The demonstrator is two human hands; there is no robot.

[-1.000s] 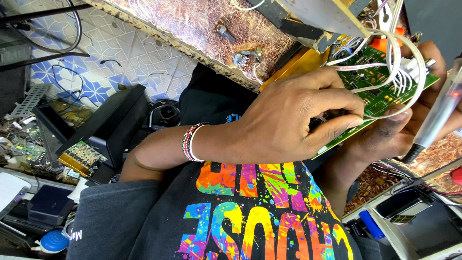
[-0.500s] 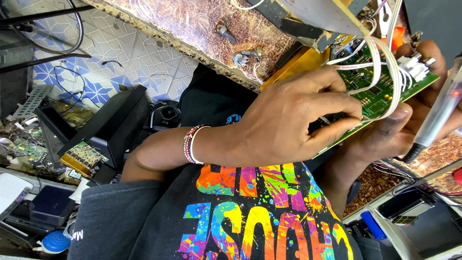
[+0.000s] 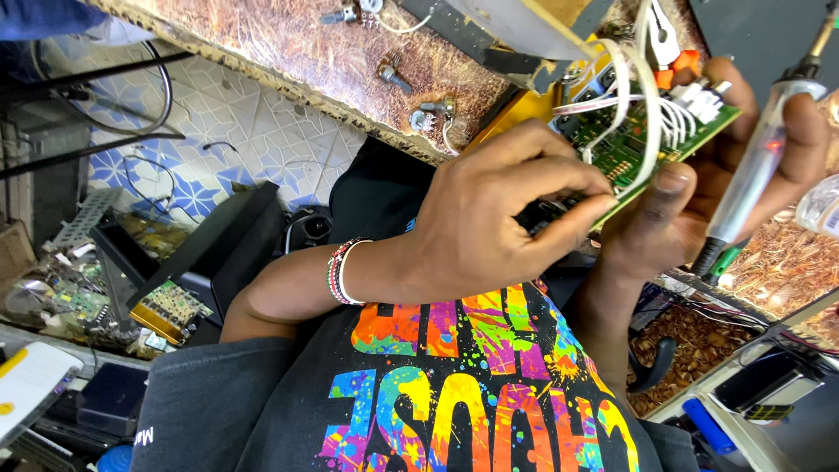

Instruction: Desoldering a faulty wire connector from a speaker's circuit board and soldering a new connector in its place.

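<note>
Left hand [image 3: 498,218] at centre: fingers pinched on near edge of green circuit board [image 3: 642,140]. Board at 2 o'clock, white wires [image 3: 642,96] looped across. Right hand [image 3: 699,192] at 3 o'clock: supports board underside, clamps soldering iron [image 3: 760,157] upright. Hands touching.

A dark rectangular phone screen [image 3: 763,382] lies at the near right on the pale shelf edge. A white tablet-like slab with yellow marks [image 3: 31,385] sits near left.
</note>
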